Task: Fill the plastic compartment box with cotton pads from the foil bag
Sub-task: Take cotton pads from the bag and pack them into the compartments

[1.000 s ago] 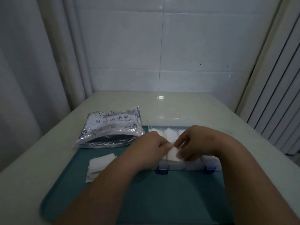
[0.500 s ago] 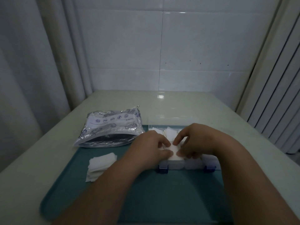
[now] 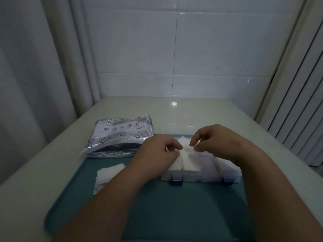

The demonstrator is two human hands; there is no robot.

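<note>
The clear plastic compartment box point(image 3: 192, 178), with blue latches on its front wall, sits on a teal tray point(image 3: 174, 215). White cotton pads point(image 3: 189, 158) stand bunched in a left-middle compartment. My left hand point(image 3: 157, 152) grips this bunch from the left, fingers curled. From the right, my right hand point(image 3: 216, 142) pinches the top edge of the pads with thumb and index finger. The foil bag point(image 3: 120, 137) lies to the left of the box, its open mouth towards me.
A loose stack of cotton pads point(image 3: 108, 175) lies on the tray's left part, under my left forearm. The box's clear lid point(image 3: 174, 129) is folded open at the back. A curtain hangs left, a tiled wall behind, slats right.
Both hands have shifted slightly away from me over the box. My right fingers have lifted from pressing the pads to pinching their top, and the bunch now stands higher.
</note>
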